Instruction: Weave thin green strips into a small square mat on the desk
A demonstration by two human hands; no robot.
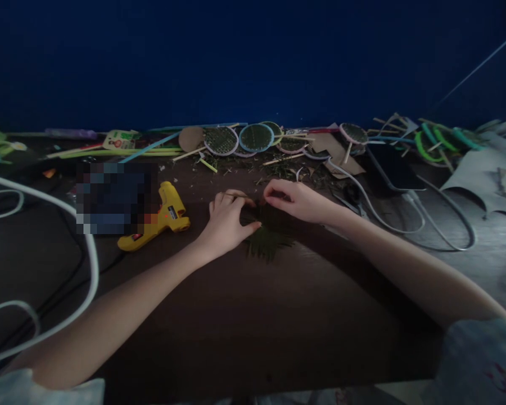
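A dark green, feathery leaf sprig (266, 243) lies on the dark table between and just below my hands. My left hand (230, 222) rests at its left side, thumb and fingers apart, with the thumb tip at the edge of the sprig. To the right, my right hand (293, 199) hovers low over the sprig's upper end. Its thumb and forefinger curl together in a pinch; whatever is between the tips is too dark and small to make out. A yellow glue gun (172, 211) lies left of my left hand.
Round, rimmed discs (256, 138) with green surfaces and sticks line the back, among plant scraps. A phone (394, 167) with a white cable (379, 216) lies at right, beside torn white sheets (484, 169). A thick white cord (93, 259) loops at left, near a blurred-out object (113, 197).
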